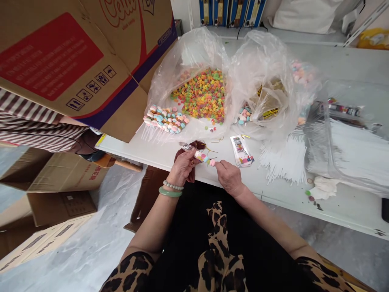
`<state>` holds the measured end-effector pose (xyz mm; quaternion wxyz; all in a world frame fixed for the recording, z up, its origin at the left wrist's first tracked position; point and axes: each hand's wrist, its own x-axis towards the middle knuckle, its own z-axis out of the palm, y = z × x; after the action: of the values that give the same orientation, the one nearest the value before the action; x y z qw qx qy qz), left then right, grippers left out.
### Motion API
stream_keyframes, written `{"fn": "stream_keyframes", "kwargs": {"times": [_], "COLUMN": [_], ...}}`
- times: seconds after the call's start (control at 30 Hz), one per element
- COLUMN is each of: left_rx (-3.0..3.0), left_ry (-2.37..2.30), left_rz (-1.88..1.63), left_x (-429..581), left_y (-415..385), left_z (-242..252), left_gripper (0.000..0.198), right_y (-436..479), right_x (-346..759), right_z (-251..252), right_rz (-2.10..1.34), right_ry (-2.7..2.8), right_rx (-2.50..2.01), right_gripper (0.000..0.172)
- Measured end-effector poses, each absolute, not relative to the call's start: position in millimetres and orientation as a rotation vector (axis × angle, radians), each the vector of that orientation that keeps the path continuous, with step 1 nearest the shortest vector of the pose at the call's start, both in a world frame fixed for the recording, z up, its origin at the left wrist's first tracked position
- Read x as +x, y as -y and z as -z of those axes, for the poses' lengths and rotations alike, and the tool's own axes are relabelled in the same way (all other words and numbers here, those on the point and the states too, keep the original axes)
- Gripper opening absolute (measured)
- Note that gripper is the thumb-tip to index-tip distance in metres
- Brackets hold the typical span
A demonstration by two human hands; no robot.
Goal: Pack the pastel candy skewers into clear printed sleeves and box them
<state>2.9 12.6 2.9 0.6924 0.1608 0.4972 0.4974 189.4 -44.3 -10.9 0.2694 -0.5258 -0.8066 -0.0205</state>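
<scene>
Between my hands lies a candy skewer [209,161] with pink, blue and green pieces, held nearly level above the table's front edge. My left hand [182,165] pinches its left end, where a shiny clear plastic wrapper [186,146] sticks out past the fingers. At the other end my right hand [228,175] is closed round the end next to the last pink candy; the stick itself is hidden in the fingers. A dark brown cloth [191,175] lies beneath and behind my left hand. Thin gold twist ties [217,140] are scattered just beyond it.
Finished-looking candy skewers [165,119] are piled beside a bag of ring candies [202,95]. Printed wrappers [240,151], white sticks [284,158] and a clear plastic tub [334,162] lie to the right. A large cardboard box [91,52] stands left, near a person in striped clothing [33,117].
</scene>
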Motion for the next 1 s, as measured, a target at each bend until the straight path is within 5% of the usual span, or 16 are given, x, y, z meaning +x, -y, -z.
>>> {"fn": "stream_keyframes", "kwargs": {"times": [0.17, 0.5, 0.73, 1.0], "left_rx": [0.357, 0.366, 0.369, 0.336], "left_ry": [-1.05, -1.024, -1.046, -1.12], "left_rz": [-1.185, -1.189, -1.187, -1.143], "left_x": [24, 48, 38, 29], "left_y": [-3, 6, 1, -1], "left_z": [-2, -8, -9, -1], "left_gripper": [0.03, 0.029, 0.03, 0.028], "right_y": [44, 26, 32, 30], "right_x": [185, 164, 178, 189], "right_z": [12, 6, 12, 15], "right_rz": [-0.198, -1.256, -1.334, -1.008], "right_ry": [2.022, 1.1, 1.179, 1.506], "right_rx": [-1.485, -1.506, -1.522, -1.684], "right_gripper": [0.028, 0.019, 0.015, 0.015]}}
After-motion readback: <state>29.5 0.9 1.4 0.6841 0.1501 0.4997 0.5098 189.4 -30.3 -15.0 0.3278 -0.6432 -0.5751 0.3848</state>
